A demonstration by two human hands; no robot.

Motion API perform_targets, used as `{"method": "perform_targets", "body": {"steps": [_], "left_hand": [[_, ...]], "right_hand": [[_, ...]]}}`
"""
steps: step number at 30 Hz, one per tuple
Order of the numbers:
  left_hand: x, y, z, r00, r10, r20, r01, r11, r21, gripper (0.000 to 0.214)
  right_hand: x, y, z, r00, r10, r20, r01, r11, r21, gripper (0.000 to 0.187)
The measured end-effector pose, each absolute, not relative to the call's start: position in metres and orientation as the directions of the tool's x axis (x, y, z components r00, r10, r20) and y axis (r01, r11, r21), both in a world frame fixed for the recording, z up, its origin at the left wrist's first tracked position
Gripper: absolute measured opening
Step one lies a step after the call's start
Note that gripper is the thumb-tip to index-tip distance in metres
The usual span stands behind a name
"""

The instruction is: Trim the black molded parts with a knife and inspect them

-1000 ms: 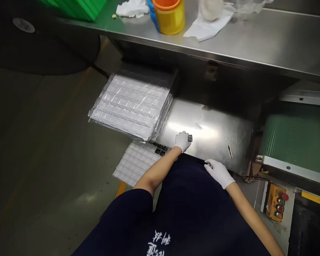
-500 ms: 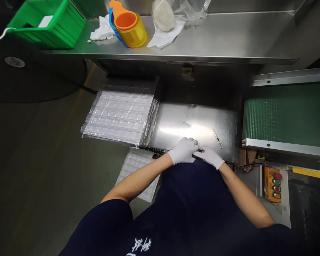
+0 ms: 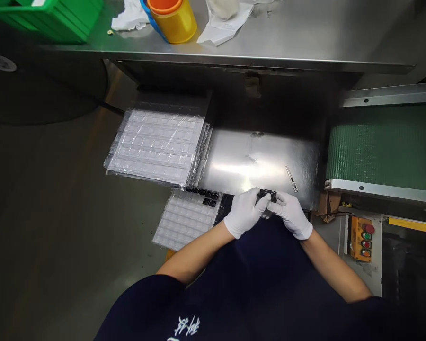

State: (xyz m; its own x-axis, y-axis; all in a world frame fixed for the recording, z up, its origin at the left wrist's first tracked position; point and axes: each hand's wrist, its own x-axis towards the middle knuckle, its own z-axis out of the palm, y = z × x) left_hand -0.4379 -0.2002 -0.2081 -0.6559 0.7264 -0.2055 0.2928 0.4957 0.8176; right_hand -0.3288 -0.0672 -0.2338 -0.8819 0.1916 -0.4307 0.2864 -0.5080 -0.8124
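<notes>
In white gloves, my left hand (image 3: 246,209) and my right hand (image 3: 291,213) meet at the near edge of the metal table (image 3: 230,156). Between them they grip a small black part (image 3: 268,193), its shape partly hidden by my fingers. A thin silver blade-like tool (image 3: 291,178) lies on the table just beyond my right hand. Lower left of my left hand, a clear compartment tray (image 3: 184,220) shows several black pieces (image 3: 208,201) in its upper right cells. A stack of clear plastic trays (image 3: 156,144) stands on the left.
A steel shelf (image 3: 305,38) runs across the back, bearing a green bin (image 3: 71,21), a yellow cup (image 3: 181,26) and white paper (image 3: 223,31). On the right are a green conveyor belt (image 3: 394,147) and a control box with buttons (image 3: 362,239).
Both hands have come up from close to my body, and the black part now shows between the fingers. The view has shifted slightly, and more of the lower tray's black pieces is visible.
</notes>
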Motion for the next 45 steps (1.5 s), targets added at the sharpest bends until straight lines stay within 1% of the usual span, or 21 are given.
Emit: {"method": "perform_targets", "body": {"steps": [2,4,6,8,10,12,14,15,17,19,20,22,24,26,28,30,34,37,41,43,45], "left_hand": [[-0.432,-0.200,-0.206,-0.659,0.729,-0.186,0.209,0.414,0.886,0.042],[-0.428,-0.201,-0.203,-0.629,0.750,-0.206,0.064,0.315,0.947,0.047],[-0.428,-0.205,-0.198,-0.588,0.771,-0.243,-0.086,0.239,0.967,0.051],[-0.431,-0.211,-0.193,-0.541,0.805,-0.241,-0.148,0.191,0.970,0.047],[-0.436,-0.216,-0.187,-0.492,0.847,-0.204,-0.094,0.181,0.979,0.036],[-0.440,-0.220,-0.183,-0.483,0.855,-0.189,0.088,0.262,0.961,0.019],[-0.442,-0.221,-0.180,-0.508,0.830,-0.230,0.268,0.407,0.873,0.009],[-0.442,-0.220,-0.180,-0.528,0.808,-0.263,0.326,0.478,0.816,0.007],[-0.439,-0.217,-0.182,-0.569,0.756,-0.324,0.362,0.584,0.726,0.005],[-0.436,-0.214,-0.184,-0.602,0.716,-0.354,0.332,0.627,0.704,0.003],[-0.435,-0.213,-0.185,-0.609,0.707,-0.360,0.298,0.624,0.722,0.003],[-0.433,-0.212,-0.184,-0.576,0.722,-0.383,0.172,0.566,0.806,0.009],[-0.432,-0.212,-0.181,-0.511,0.751,-0.418,-0.023,0.474,0.880,0.012],[-0.432,-0.211,-0.177,-0.452,0.766,-0.457,-0.225,0.398,0.889,0.011],[-0.432,-0.211,-0.174,-0.427,0.755,-0.497,-0.361,0.362,0.859,0.017],[-0.431,-0.211,-0.174,-0.392,0.755,-0.525,-0.445,0.344,0.827,0.030],[-0.428,-0.211,-0.181,-0.273,0.813,-0.515,-0.634,0.250,0.731,0.049],[-0.426,-0.210,-0.187,-0.191,0.856,-0.481,-0.750,0.189,0.634,0.052],[-0.424,-0.208,-0.194,-0.115,0.909,-0.402,-0.780,0.168,0.603,0.049],[-0.423,-0.208,-0.199,-0.064,0.919,-0.388,-0.810,0.179,0.558,0.050],[-0.421,-0.208,-0.205,-0.025,0.913,-0.408,-0.846,0.198,0.495,0.049]], "right_hand": [[-0.328,-0.074,-0.232,-0.904,0.165,-0.394,0.251,-0.540,-0.803,0.044],[-0.327,-0.077,-0.232,-0.931,0.116,-0.346,0.216,-0.589,-0.779,0.047],[-0.325,-0.078,-0.231,-0.946,0.072,-0.317,0.200,-0.639,-0.742,0.052],[-0.323,-0.077,-0.229,-0.950,0.052,-0.307,0.196,-0.665,-0.721,0.054],[-0.323,-0.073,-0.227,-0.955,0.053,-0.291,0.186,-0.659,-0.729,0.052],[-0.324,-0.070,-0.224,-0.955,0.062,-0.289,0.192,-0.614,-0.766,0.047],[-0.327,-0.069,-0.221,-0.944,0.073,-0.323,0.238,-0.528,-0.815,0.043],[-0.329,-0.069,-0.219,-0.932,0.087,-0.353,0.271,-0.478,-0.836,0.042],[-0.334,-0.072,-0.215,-0.898,0.128,-0.422,0.346,-0.388,-0.854,0.044],[-0.337,-0.075,-0.211,-0.871,0.165,-0.463,0.393,-0.332,-0.857,0.050],[-0.338,-0.077,-0.210,-0.865,0.182,-0.467,0.397,-0.318,-0.861,0.052],[-0.337,-0.078,-0.207,-0.874,0.207,-0.439,0.368,-0.307,-0.878,0.056],[-0.334,-0.076,-0.205,-0.895,0.218,-0.389,0.314,-0.311,-0.897,0.060],[-0.331,-0.073,-0.203,-0.914,0.216,-0.344,0.269,-0.311,-0.911,0.063],[-0.329,-0.070,-0.200,-0.920,0.221,-0.323,0.249,-0.308,-0.918,0.063],[-0.327,-0.068,-0.196,-0.917,0.231,-0.324,0.247,-0.310,-0.918,0.059],[-0.326,-0.066,-0.186,-0.919,0.232,-0.318,0.261,-0.245,-0.934,0.051],[-0.327,-0.064,-0.179,-0.932,0.214,-0.292,0.252,-0.192,-0.948,0.050],[-0.331,-0.066,-0.171,-0.936,0.226,-0.270,0.228,-0.196,-0.954,0.057],[-0.332,-0.069,-0.168,-0.923,0.268,-0.276,0.254,-0.115,-0.960,0.059],[-0.331,-0.072,-0.166,-0.913,0.292,-0.285,0.293,-0.016,-0.956,0.055]]}}
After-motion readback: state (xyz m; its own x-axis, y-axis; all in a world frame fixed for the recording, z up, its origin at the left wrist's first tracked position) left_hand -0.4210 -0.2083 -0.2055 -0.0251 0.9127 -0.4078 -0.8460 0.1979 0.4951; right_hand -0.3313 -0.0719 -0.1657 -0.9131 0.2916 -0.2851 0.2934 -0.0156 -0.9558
